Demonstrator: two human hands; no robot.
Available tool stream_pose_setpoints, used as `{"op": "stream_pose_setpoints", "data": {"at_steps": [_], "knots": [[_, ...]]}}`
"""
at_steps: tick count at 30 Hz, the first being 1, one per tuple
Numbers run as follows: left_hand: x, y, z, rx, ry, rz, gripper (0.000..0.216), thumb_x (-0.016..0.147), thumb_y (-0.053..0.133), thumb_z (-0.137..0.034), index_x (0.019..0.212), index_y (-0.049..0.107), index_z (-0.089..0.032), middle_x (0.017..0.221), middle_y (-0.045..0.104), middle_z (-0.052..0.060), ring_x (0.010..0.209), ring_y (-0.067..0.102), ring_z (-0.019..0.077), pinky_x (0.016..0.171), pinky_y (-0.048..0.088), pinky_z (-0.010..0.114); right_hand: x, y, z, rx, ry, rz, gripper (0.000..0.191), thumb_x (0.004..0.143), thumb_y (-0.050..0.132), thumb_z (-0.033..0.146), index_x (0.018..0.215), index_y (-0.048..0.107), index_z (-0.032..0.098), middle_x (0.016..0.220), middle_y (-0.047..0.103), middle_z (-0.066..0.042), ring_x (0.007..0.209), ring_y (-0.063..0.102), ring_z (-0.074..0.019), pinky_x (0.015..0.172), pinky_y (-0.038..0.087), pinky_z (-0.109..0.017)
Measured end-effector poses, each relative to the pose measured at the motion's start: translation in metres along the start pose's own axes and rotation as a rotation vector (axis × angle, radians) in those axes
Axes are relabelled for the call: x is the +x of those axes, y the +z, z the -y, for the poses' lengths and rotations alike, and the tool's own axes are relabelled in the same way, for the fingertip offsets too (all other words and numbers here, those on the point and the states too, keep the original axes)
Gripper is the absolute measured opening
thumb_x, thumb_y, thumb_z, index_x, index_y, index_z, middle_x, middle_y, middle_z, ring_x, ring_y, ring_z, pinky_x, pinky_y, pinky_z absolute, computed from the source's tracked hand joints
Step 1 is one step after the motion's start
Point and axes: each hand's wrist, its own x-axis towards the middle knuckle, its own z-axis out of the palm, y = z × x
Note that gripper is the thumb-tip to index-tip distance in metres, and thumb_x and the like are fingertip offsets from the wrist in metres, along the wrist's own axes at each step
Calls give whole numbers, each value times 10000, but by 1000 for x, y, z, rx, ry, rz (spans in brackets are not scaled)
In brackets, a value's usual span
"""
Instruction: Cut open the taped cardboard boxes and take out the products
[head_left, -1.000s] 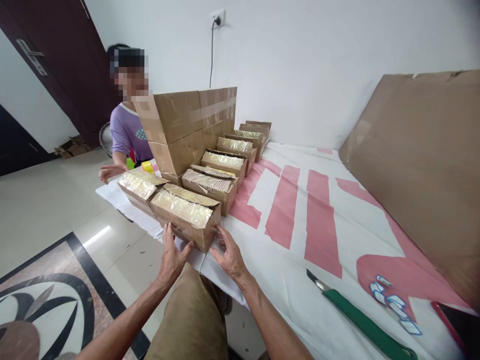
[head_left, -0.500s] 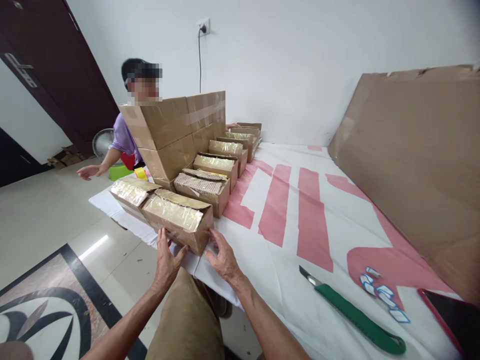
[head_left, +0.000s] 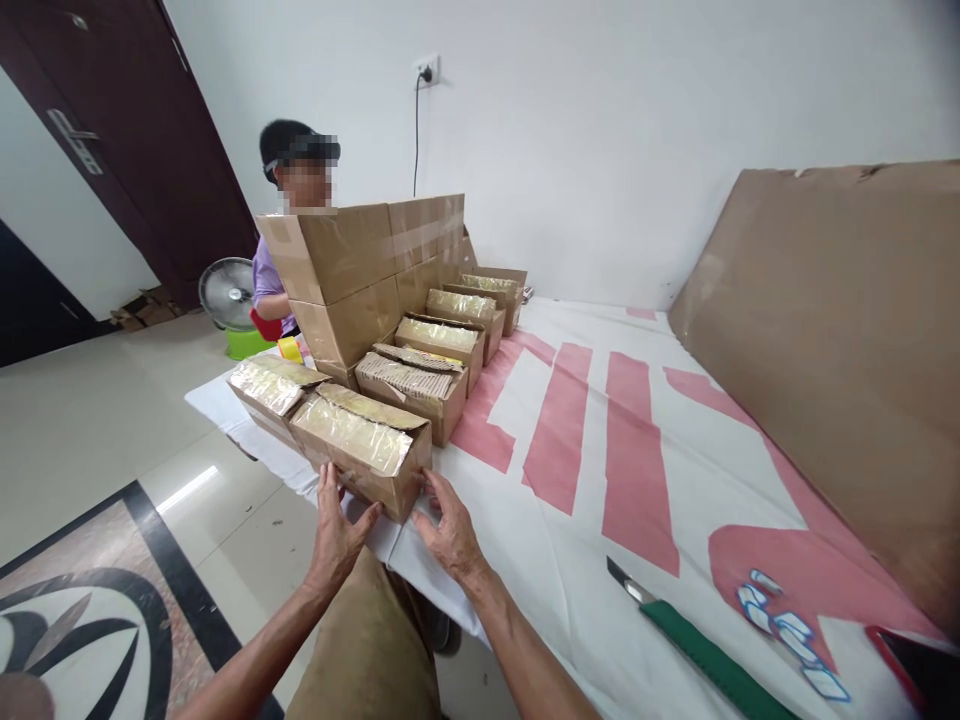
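Note:
A long cardboard box (head_left: pixel 352 475) with its top flap partly raised lies at the near edge of the table, and packets in clear, yellowish wrapping (head_left: pixel 356 430) show in it. Against its long near side rests my left hand (head_left: pixel 337 530), fingers stretched and thumb spread apart. At the right end of that box is my right hand (head_left: pixel 450 525), open, its fingertips touching or very close to the cardboard. Neither hand is wrapped round anything. Directly left stands a similar box (head_left: pixel 262 400). Behind it, a row of filled boxes (head_left: pixel 420 395) runs towards the wall.
Taped cartons (head_left: pixel 349 255) are stacked behind the row, with a person (head_left: pixel 274 280) beyond them. A green utility knife (head_left: pixel 705 650), blade out, lies right on the white-and-pink cloth (head_left: pixel 555 540), near small blue-edged pieces (head_left: pixel 795 640) and a phone (head_left: pixel 915 665). A cardboard sheet (head_left: pixel 840 350) leans at right.
The view has shifted slightly. My hands stay at the same box, which keeps its place. The other person's outstretched arm has drawn back in behind the cartons.

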Motion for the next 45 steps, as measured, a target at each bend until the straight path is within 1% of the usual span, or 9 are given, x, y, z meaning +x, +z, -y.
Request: {"op": "stream_pose_setpoints", "data": {"at_steps": [8, 13, 19, 23, 28, 32, 37, 42, 45], "knots": [[1, -1, 2, 55, 4, 5, 1054, 824, 795, -502, 1679, 250, -216, 1758, 235, 228, 1657, 216, 398, 1300, 332, 615, -1, 1, 0, 8, 3, -7, 709, 805, 663, 167, 1498, 567, 278, 1456, 666, -116, 1303, 675, -306, 1108, 572, -514], [9, 6, 7, 70, 3, 7, 1056, 791, 820, -486, 1662, 285, -218, 1745, 267, 231, 1662, 203, 399, 1312, 310, 620, -1, 3, -1, 5, 15, -36, 737, 791, 668, 166, 1514, 555, 259, 1508, 631, -134, 1333, 655, -318, 1107, 575, -517], [18, 25, 8, 73, 18, -4, 1041, 760, 828, -391, 1641, 301, -214, 1732, 299, 231, 1652, 200, 449, 1304, 302, 669, 0, -1, -3, 11, 10, -57, 720, 820, 648, 180, 1528, 541, 258, 1499, 633, -152, 1294, 678, -312, 994, 637, -469], [26, 37, 2, 76, 6, -1, 1055, 735, 838, -375, 1633, 317, -186, 1722, 303, 254, 1639, 228, 464, 1302, 295, 669, 3, -4, -4, 27, 2, -48, 689, 825, 643, 195, 1507, 556, 245, 1465, 652, -157, 1252, 698, -313, 974, 642, -467], [43, 48, -5, 53, 11, 41, 1058, 754, 815, -402, 1646, 298, -162, 1696, 332, 261, 1630, 275, 427, 1306, 296, 629, 2, -3, -2, 28, 31, -33, 660, 832, 631, 210, 1487, 564, 256, 1456, 658, -132, 1206, 711, -286, 972, 638, -439], [59, 62, -10, 59, -16, 54, 1090, 735, 824, -391, 1648, 284, -137, 1722, 274, 269, 1653, 201, 425, 1329, 237, 614, 0, -2, 1, 21, 60, -40, 657, 816, 625, 194, 1469, 576, 257, 1448, 658, -130, 1137, 724, -267, 939, 644, -420], [78, 81, -17, 52, -24, 67, 1102, 725, 833, -366, 1645, 277, -124, 1749, 208, 274, 1667, 143, 425, 1334, 219, 609, -1, -2, 4, 23, 74, -34, 675, 812, 631, 201, 1480, 568, 273, 1459, 647, -120, 1133, 719, -267, 941, 644, -430], [89, 99, -24, 45, -45, 67, 1095, 730, 838, -343, 1643, 278, -117, 1752, 191, 275, 1681, 51, 416, 1342, 188, 604, -1, -3, 5, 27, 91, -29, 683, 802, 639, 201, 1478, 573, 269, 1437, 658, -119, 1108, 725, -254, 933, 643, -415], [93, 103, -26, 35, -56, 71, 1108, 733, 841, -338, 1646, 257, -111, 1759, 160, 280, 1679, 50, 427, 1346, 170, 610, 0, -4, 6, 33, 106, -31, 652, 802, 639, 213, 1452, 594, 254, 1426, 668, -127, 1097, 733, -249, 929, 641, -407]]}}
